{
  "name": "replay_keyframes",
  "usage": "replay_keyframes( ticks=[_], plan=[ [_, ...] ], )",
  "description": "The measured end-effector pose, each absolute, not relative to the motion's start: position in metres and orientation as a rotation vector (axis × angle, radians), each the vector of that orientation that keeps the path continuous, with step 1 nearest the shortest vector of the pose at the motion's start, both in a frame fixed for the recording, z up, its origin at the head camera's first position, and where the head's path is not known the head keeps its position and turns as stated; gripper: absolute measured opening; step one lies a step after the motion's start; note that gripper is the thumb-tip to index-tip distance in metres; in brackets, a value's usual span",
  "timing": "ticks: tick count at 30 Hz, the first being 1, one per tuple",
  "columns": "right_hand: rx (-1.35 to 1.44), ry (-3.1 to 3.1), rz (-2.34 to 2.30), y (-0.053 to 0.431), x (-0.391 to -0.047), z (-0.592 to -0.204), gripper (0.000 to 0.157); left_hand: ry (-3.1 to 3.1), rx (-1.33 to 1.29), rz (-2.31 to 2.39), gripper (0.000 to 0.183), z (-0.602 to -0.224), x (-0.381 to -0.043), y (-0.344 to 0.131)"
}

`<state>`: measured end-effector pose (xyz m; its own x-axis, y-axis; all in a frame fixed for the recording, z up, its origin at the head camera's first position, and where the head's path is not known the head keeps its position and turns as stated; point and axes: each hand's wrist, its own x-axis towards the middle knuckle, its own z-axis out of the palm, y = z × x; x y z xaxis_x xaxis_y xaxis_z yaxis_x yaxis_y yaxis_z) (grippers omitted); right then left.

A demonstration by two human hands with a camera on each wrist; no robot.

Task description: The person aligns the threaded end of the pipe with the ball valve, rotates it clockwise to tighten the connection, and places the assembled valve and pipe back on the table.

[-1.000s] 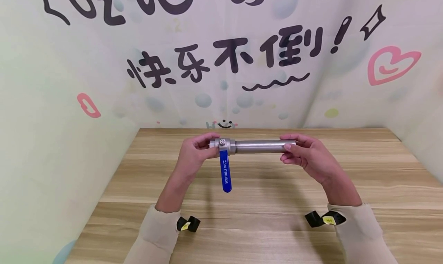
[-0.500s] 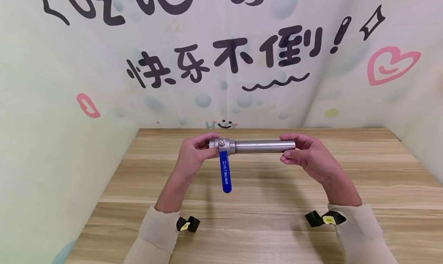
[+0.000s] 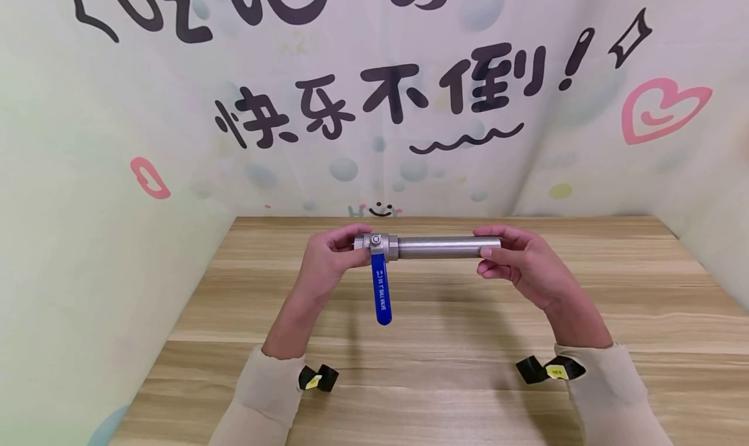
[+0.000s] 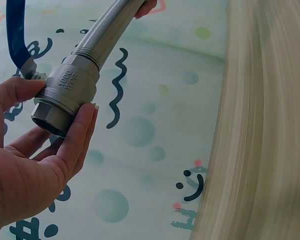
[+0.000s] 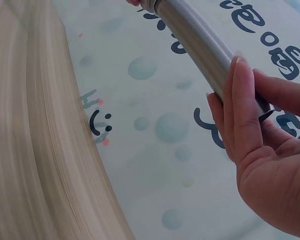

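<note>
A steel ball valve point(image 3: 383, 243) with a blue lever handle point(image 3: 381, 290) is joined to a straight steel pipe point(image 3: 441, 247). The pair is held level above the table. My left hand point(image 3: 330, 257) grips the valve body at its outer end, thumb on the near side; in the left wrist view the valve's open mouth point(image 4: 52, 119) shows between thumb and fingers. The handle points toward me. My right hand point(image 3: 521, 261) pinches the pipe's free end, its thumb in front and fingers behind. In the right wrist view the fingers point(image 5: 245, 95) lie along the pipe point(image 5: 205, 45).
The wood-grain table point(image 3: 421, 394) lies beneath both hands. Behind it hangs a pale printed cloth point(image 3: 374, 173) with dark lettering, along the table's back edge. A black wrist camera point(image 3: 318, 378) sits on the left sleeve, another black camera point(image 3: 550, 370) on the right.
My right thumb and fingertips have shifted slightly on the pipe's end. The valve and my left hand stay almost where they were.
</note>
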<state>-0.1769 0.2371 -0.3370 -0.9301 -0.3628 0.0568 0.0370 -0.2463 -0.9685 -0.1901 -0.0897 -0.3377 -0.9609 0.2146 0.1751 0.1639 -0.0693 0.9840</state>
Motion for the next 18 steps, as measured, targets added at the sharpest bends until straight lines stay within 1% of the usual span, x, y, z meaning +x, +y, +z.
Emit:
replay_keyframes(
  ticks=[18],
  plan=[
    [-0.409, 1.742, -2.251, 0.2368, -0.1773, -0.3371, 0.021, 2.111, 0.425, 2.231, 0.032, -0.3378, -0.1902, -0.0893]
  ],
)
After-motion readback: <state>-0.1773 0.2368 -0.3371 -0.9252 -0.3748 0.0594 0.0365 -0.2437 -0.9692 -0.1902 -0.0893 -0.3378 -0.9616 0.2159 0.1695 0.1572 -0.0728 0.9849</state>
